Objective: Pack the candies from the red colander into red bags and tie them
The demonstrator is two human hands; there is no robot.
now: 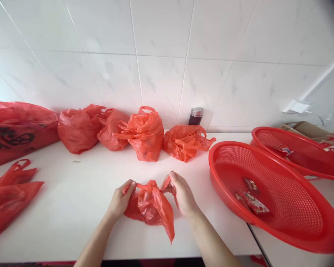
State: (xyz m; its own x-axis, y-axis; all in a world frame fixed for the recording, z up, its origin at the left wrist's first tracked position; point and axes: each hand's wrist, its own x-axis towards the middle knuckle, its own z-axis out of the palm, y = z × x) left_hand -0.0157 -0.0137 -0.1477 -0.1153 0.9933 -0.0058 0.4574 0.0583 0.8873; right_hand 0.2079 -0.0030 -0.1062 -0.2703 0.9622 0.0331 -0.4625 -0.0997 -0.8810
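A red plastic bag rests on the white table near its front edge, gathered and creased at the top. My left hand pinches one end of it between thumb and fingers. On the other side, my right hand is closed on another twisted end of the bag. A pointed flap hangs toward the table's front. What lies inside the bag cannot be made out.
Several filled red bags line the tiled wall, with a dark bottle behind. A red basket holding small packets stands right; another basket and a cardboard box lie beyond. Flat red bags lie left.
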